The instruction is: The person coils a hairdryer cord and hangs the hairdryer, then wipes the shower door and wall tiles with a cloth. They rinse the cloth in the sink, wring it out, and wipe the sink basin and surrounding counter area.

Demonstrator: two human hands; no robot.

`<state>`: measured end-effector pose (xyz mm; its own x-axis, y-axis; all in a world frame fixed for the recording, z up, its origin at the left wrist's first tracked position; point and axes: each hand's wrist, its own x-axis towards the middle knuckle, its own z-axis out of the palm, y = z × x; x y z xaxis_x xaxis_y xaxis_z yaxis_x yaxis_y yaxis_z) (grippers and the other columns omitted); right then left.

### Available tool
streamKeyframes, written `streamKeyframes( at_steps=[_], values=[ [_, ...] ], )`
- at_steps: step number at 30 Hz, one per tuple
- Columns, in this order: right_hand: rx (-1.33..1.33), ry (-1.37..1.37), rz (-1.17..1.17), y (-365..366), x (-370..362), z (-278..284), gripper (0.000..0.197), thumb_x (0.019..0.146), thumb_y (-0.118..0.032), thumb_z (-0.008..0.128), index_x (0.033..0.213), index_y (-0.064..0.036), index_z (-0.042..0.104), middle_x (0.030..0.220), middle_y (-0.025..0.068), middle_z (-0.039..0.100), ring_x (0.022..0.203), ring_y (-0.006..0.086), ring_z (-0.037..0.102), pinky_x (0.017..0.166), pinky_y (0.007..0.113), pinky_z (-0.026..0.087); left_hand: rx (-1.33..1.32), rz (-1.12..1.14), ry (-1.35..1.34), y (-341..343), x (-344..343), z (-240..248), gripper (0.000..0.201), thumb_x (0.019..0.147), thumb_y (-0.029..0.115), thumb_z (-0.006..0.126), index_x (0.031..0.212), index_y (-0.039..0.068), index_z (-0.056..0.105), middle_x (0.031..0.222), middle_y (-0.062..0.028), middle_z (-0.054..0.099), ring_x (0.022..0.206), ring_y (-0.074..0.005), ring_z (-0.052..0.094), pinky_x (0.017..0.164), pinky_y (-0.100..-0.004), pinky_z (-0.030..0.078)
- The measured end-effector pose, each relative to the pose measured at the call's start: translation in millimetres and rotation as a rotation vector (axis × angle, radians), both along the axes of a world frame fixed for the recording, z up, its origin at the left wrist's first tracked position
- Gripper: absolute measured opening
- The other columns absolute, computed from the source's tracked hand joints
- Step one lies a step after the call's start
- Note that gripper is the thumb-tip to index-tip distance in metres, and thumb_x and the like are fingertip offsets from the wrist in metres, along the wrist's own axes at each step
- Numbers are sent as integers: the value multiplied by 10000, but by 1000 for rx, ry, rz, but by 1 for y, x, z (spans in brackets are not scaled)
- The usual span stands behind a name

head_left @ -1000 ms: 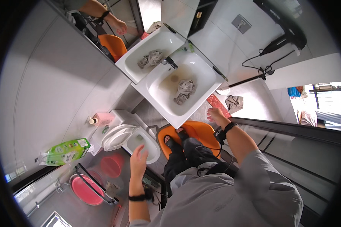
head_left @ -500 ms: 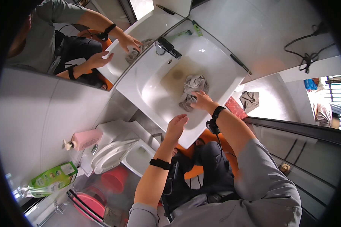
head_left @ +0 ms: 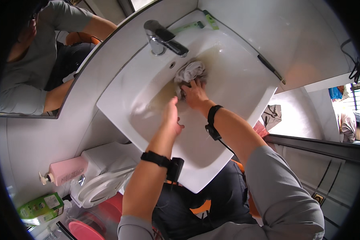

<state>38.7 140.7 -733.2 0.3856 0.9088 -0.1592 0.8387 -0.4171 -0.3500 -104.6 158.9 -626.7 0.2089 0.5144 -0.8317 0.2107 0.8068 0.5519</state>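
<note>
A wet grey cloth [head_left: 191, 71], bunched and crumpled, lies in the white washbasin [head_left: 236, 86] just in front of the faucet [head_left: 164, 40]. My right hand [head_left: 195, 95] grips the near side of the cloth, thumb to the left and fingers bent into its folds. Part of the cloth is hidden under that hand. Close by on the left, my left hand [head_left: 172, 117] hovers over the basin, apart from the cloth, with fingers extended and nothing held. Shallow brownish water [head_left: 164, 96] shows around the cloth. Black straps with small devices circle both wrists.
A green tube [head_left: 211, 20] and a dark pen-like stick [head_left: 271, 69] lie on the basin's rim. To the left stand a pink pump bottle [head_left: 70, 170], a toilet [head_left: 104, 188], a green package [head_left: 42, 208] and a pink tub [head_left: 84, 231]. A mirror [head_left: 48, 72] borders the basin.
The view has moved closer to the basin. My right hand has shifted the cloth leftward and farther in, over the drain area; my left hand has come in over the basin.
</note>
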Motion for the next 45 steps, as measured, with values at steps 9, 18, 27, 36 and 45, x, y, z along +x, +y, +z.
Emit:
streamKeyframes(
  at_steps=[9, 18, 27, 36, 45],
  values=[
    [208, 817, -289, -35, -48, 121, 442, 808, -358, 607, 1048, 2, 695, 976, 247, 702, 889, 382, 691, 800, 412, 543, -362, 35, -646, 55, 5, -33, 626, 944, 620, 382, 1230, 93, 559, 1226, -142, 602, 1148, -305, 579, 989, -482, 466],
    [212, 161, 15, -19, -17, 106, 469, 878, -470, 574, 855, -20, 704, 844, 209, 705, 817, 383, 692, 774, 466, 554, -98, 163, -584, 45, 33, -47, 341, 991, 287, 411, 1218, 85, 565, 1130, -90, 635, 971, -241, 650, 817, -409, 546],
    [195, 54, -215, 5, 92, 45, 606, 896, -509, 602, 1319, -81, 536, 1292, 240, 571, 1135, 403, 594, 969, 479, 483, 142, -118, 21, 60, -5, 0, 733, 945, 442, 553, 1485, 49, 250, 1458, -251, 348, 1271, -442, 485, 947, -573, 493],
    [93, 607, -110, 12, -42, 59, 516, 762, -452, 643, 1133, -99, 705, 1127, 213, 677, 1058, 365, 646, 943, 431, 507, -225, 194, -425, 65, 2, -48, 724, 980, 656, 249, 1409, 97, 419, 1381, -170, 490, 1236, -358, 525, 1058, -576, 399],
    [277, 239, 147, -19, -46, 124, 555, 927, -534, 507, 775, -53, 741, 811, 172, 707, 839, 347, 688, 790, 434, 554, -82, -153, -858, 82, -6, -69, 383, 1017, 354, 381, 1169, 85, 606, 1190, -101, 658, 1067, -244, 641, 918, -395, 533]
  ],
)
